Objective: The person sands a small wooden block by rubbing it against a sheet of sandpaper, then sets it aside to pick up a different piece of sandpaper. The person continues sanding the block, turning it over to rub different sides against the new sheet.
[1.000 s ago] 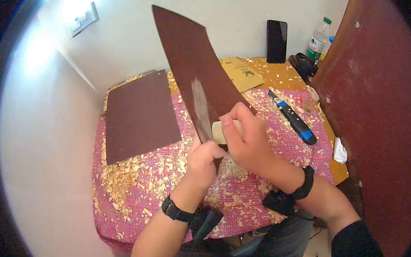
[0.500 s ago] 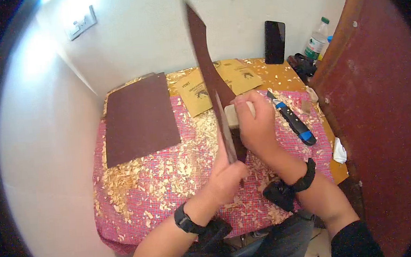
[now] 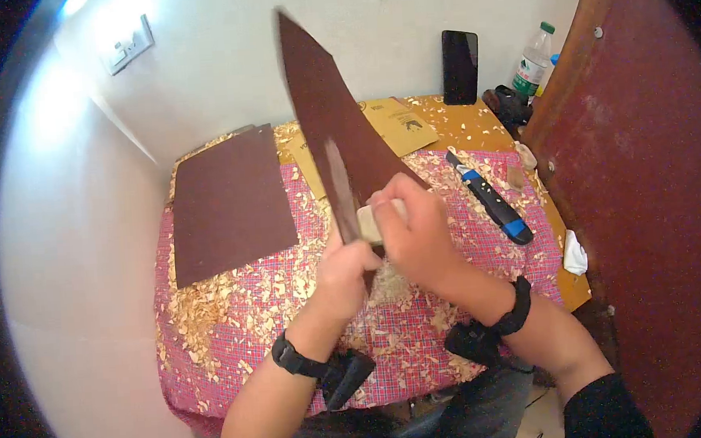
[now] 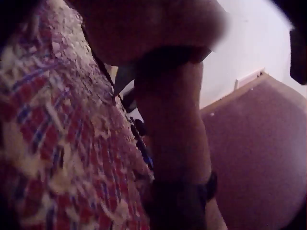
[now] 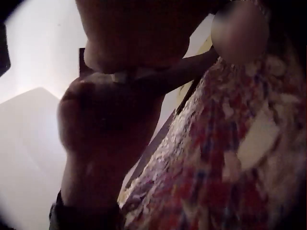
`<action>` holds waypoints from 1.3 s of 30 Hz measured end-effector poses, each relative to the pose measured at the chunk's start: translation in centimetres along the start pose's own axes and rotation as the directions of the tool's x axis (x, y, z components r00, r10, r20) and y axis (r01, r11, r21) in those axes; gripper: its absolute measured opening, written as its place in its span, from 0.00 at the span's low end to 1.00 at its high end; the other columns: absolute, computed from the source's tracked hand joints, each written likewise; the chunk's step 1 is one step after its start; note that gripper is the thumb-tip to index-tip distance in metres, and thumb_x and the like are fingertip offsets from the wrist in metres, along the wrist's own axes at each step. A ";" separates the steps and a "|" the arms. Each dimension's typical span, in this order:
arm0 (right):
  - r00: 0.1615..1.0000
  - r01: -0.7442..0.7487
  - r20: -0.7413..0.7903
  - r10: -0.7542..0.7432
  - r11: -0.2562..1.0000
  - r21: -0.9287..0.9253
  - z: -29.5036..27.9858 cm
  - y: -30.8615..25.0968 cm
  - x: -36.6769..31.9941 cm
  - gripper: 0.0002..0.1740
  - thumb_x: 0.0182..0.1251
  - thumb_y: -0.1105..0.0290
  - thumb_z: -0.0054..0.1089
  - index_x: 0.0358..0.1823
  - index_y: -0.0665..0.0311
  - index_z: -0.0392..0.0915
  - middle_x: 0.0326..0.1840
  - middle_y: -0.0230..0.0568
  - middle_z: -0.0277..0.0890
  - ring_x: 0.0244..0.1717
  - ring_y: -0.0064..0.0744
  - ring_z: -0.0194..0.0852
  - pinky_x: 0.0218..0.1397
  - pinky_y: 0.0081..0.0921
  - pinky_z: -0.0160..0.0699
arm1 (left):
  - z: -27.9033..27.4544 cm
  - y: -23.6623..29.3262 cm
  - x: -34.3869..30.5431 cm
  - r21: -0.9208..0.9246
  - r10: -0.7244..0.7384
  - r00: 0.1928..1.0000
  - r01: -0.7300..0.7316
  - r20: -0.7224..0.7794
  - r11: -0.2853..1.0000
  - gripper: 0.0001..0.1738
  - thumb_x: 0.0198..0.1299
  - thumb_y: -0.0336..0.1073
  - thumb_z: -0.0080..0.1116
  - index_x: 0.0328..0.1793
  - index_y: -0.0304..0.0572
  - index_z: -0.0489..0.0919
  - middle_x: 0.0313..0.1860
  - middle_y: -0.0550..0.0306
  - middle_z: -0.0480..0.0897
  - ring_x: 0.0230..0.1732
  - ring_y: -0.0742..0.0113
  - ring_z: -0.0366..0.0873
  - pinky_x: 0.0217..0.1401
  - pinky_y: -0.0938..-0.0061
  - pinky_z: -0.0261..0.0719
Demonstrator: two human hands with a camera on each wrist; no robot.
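A dark brown sheet of sandpaper (image 3: 310, 85) stands tilted up over the table in the head view, with a pale dusty streak down its lower part. My left hand (image 3: 343, 280) grips its lower end, thumb across the edge. In my right hand (image 3: 419, 229) is a small pale wooden block (image 3: 369, 224), pinched between thumb and fingers and held against the sandpaper near the streak. The right wrist view shows the left hand (image 5: 110, 115) close below the right, both dark. My right forearm fills the middle of the left wrist view.
A second brown sheet (image 3: 229, 206) lies at left; tan printed paper (image 3: 401, 127) lies behind. Wood shavings (image 3: 200, 316) cover the checked cloth (image 3: 256, 385). A utility knife (image 3: 490, 202) lies at right. A phone (image 3: 460, 66) and a bottle (image 3: 532, 67) stand at the back, beside a red-brown panel (image 3: 646, 201).
Half a second ago both hands were farther right, the sandpaper nearly edge-on. Now they are back left, the sheet's brown face turned more into view. The block stays in the right hand.
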State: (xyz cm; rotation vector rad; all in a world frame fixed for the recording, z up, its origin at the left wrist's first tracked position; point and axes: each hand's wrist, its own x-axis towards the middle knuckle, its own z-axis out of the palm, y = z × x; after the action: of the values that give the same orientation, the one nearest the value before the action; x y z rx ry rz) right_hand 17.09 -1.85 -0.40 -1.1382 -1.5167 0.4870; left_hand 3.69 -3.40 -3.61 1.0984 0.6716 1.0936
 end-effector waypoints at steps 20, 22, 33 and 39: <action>1.000 -0.006 -0.022 0.007 0.999 0.045 0.1 -0.5 0.3 0.10 0.66 0.66 0.55 0.32 0.67 0.73 0.24 0.57 0.77 0.31 0.59 0.81 0.33 0.48 0.76 | 2.3 1.9 0.0 -0.339 0.029 0.998 -0.046 -0.055 0.940 0.24 0.45 0.25 0.52 0.53 0.38 0.71 0.40 0.55 0.78 0.39 0.64 0.79 0.33 0.73 0.78; 0.999 0.044 -0.025 -0.043 0.998 0.042 0.3 -0.5 0.6 0.10 0.66 0.67 0.55 0.31 0.67 0.73 0.24 0.58 0.77 0.30 0.61 0.80 0.32 0.49 0.76 | 2.8 2.5 -0.1 -0.415 -0.084 0.978 -0.003 -0.192 0.910 0.19 0.44 0.25 0.51 0.47 0.39 0.73 0.35 0.56 0.78 0.35 0.65 0.80 0.31 0.71 0.78; 0.986 0.083 -0.130 -0.100 0.988 -0.131 0.5 0.9 1.5 0.10 0.66 0.68 0.55 0.30 0.68 0.74 0.25 0.53 0.77 0.28 0.45 0.80 0.32 0.37 0.74 | 0.2 -0.4 -1.1 0.176 0.003 0.996 0.013 -0.087 0.984 0.20 0.45 0.28 0.52 0.49 0.36 0.73 0.39 0.59 0.79 0.38 0.70 0.78 0.37 0.77 0.76; 0.993 0.066 -0.100 -0.068 0.997 -0.026 -0.3 -0.4 0.8 0.10 0.64 0.66 0.57 0.30 0.67 0.73 0.23 0.57 0.77 0.29 0.61 0.79 0.32 0.48 0.76 | 1.9 2.1 0.1 -0.326 -0.092 0.995 0.077 -0.031 0.942 0.18 0.47 0.26 0.48 0.47 0.33 0.72 0.34 0.56 0.78 0.31 0.68 0.75 0.34 0.74 0.75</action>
State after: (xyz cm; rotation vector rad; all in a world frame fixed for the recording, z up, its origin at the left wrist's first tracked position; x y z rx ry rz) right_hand 17.29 -1.42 0.48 -1.1099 -1.4711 0.3623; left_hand 4.66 -3.88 -0.96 0.7568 0.5454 1.1114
